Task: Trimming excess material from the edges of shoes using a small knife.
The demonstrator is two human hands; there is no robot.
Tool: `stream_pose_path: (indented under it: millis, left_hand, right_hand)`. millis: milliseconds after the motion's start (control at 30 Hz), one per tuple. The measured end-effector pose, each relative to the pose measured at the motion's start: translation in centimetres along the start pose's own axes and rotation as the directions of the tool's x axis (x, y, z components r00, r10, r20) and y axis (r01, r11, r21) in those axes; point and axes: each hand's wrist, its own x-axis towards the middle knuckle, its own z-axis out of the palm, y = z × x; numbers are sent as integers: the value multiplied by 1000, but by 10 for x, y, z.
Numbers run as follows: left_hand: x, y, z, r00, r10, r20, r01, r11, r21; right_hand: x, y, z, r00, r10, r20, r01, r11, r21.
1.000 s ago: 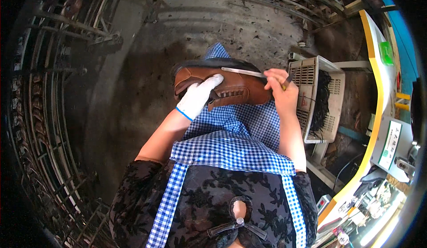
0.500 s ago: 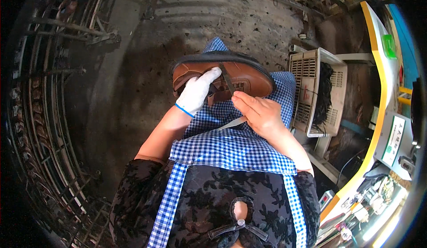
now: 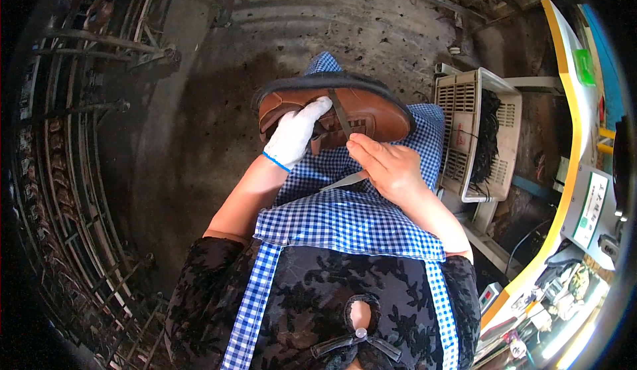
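Observation:
A brown leather shoe with a thick dark sole lies on its side over my lap, sole away from me and toe to the right. My left hand, in a white glove with a blue cuff edge, grips it at the opening, thumb on the upper. My bare right hand is closed beside the laces. A dark flat strip runs from its fingertips across the upper toward the sole; whether it is a tool or a strap I cannot tell. A pale pointed metal blade sticks out leftward below the same fingers, its handle hidden.
A blue-and-white checked apron covers my lap. At right stands a pale plastic crate holding black cords. Beyond it curves a yellow-edged workbench with a green item and clutter. Metal racks line the left.
The upper end of the dark strip has shifted slightly toward the sole, and more of it shows across the shoe. Both hands keep nearly the same place and hold.

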Motion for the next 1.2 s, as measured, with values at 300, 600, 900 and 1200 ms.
stream_pose_path:
  millis: [300,600,900,1200]
  left_hand:
    - [5,-14,-5,997,-71,4,71,989,-129]
    - [3,-19,-18,900,377,220,-430,682,591]
    - [8,-4,4,997,-69,22,70,995,-73]
    - [-7,7,3,990,-122,-70,109,979,-171]
  right_hand:
    - [9,-1,-13,999,26,-19,-24,997,73]
    - [4,-2,9,998,45,-53,-44,999,22]
    - [-33,55,-67,396,855,-335,-487,505,713]
    - [-78,162,-217,-182,392,-902,-253,868,428]
